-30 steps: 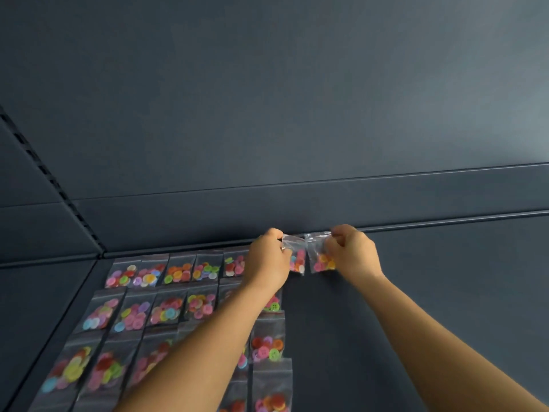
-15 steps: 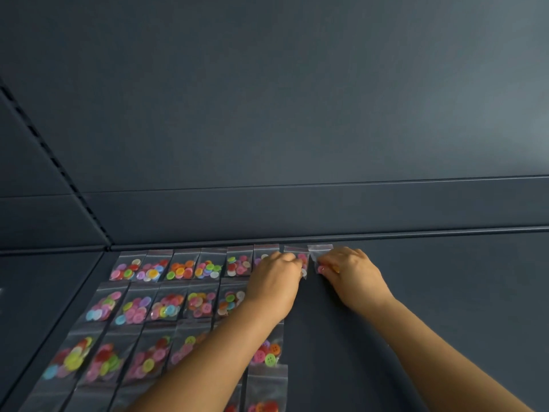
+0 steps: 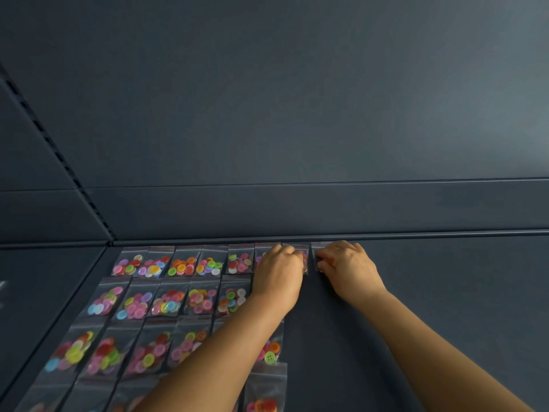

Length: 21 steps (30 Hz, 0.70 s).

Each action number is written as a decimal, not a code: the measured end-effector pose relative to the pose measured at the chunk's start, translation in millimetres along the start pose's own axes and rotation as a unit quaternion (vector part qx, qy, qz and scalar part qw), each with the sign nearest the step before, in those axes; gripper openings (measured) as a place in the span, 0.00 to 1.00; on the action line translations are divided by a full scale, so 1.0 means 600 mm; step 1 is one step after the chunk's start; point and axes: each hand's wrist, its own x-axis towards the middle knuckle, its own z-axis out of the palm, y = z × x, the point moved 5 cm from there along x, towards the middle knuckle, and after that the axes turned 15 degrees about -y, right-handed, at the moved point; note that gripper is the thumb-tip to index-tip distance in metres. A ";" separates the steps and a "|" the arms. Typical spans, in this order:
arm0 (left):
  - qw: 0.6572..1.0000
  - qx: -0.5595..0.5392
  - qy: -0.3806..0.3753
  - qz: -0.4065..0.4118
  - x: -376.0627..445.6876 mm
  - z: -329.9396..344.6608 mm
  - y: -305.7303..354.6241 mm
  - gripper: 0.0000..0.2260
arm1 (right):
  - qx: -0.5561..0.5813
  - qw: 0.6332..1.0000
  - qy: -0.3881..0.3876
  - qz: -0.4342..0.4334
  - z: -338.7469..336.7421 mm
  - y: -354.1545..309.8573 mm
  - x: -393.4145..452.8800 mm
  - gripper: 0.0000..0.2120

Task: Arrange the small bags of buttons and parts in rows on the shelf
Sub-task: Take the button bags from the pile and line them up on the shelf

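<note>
Shelf (image 3: 445,307): dark blue-grey, looks like painted metal, matt, smooth w/ a soft sheen; back panel (image 3: 297,99) same finish, faint light patch at right; slotted upright (image 3: 59,157) at left, same paint; bags (image 3: 184,263): clear thin plastic, glossy, crinkled, catching glare; buttons (image 3: 74,353) inside: hard plastic, shiny, bright mixed colours; bag (image 3: 315,251) under right fingers same clear film.

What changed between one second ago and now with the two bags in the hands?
Both hands came down from holding the two bags lifted near the back wall. The left hand now presses its bag flat at the back row's end; the right hand sets the next bag beside it. The other rows of bags lie unchanged.
</note>
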 end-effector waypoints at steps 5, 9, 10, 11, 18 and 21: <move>1.000 0.010 -0.004 -0.013 0.001 -0.001 0.006 0.11 | -0.010 1.000 -0.003 -0.002 0.006 -0.002 0.002 0.10; 0.999 0.021 -0.012 -0.023 0.002 0.000 0.010 0.11 | -0.018 1.000 -0.005 -0.006 0.006 -0.003 0.002 0.10; 0.999 0.022 -0.014 -0.026 0.002 -0.001 0.010 0.12 | -0.018 1.000 -0.007 -0.005 0.005 -0.003 0.003 0.10; 0.999 0.021 -0.019 -0.027 0.002 0.000 0.011 0.12 | -0.018 1.000 -0.010 -0.005 0.005 -0.004 0.003 0.10; 0.999 0.019 -0.025 -0.031 -0.014 -0.012 0.008 0.15 | -0.043 0.999 -0.011 -0.021 0.001 -0.013 -0.008 0.10; 0.999 0.025 -0.019 -0.037 -0.038 -0.031 0.001 0.18 | -0.059 0.997 -0.013 -0.043 0.001 -0.031 -0.017 0.14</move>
